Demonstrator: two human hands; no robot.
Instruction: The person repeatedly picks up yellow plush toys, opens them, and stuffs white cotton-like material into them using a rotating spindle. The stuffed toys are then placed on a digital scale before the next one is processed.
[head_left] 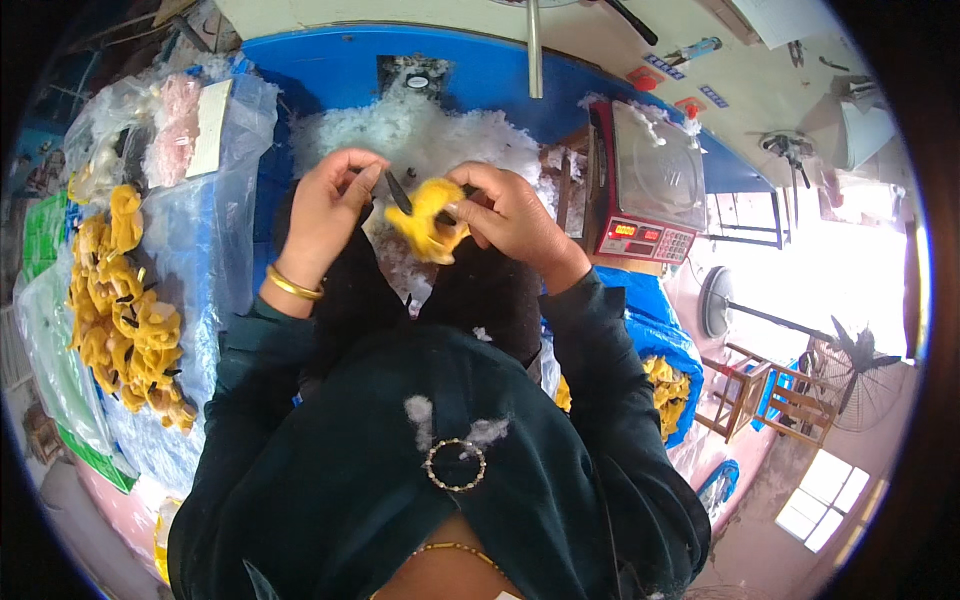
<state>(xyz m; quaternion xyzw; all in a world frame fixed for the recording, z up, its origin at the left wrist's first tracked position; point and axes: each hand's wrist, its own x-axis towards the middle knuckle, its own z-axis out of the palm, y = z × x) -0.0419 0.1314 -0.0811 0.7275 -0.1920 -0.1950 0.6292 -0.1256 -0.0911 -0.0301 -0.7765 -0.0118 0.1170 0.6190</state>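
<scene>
A small yellow plush piece (pixel 432 222) is in my right hand (pixel 510 212), pinched between thumb and curled fingers at its right side. A narrow black strip (pixel 398 190) sticks out from its upper left. My left hand (pixel 335 200), with a gold bangle on its wrist, has thumb and index finger pressed together at the strip's upper end. Both hands are raised in front of me, over white fluffy stuffing (pixel 450 128). My right fingers hide part of the plush piece.
Many yellow plush pieces with black parts (pixel 130 310) lie on plastic sheeting to the left. A red digital scale (pixel 645 190) stands right of the stuffing, before a blue panel (pixel 330 60). More yellow pieces (pixel 665 390) fill a blue bag. Farther right stand a fan (pixel 850 375) and wooden stools (pixel 735 390).
</scene>
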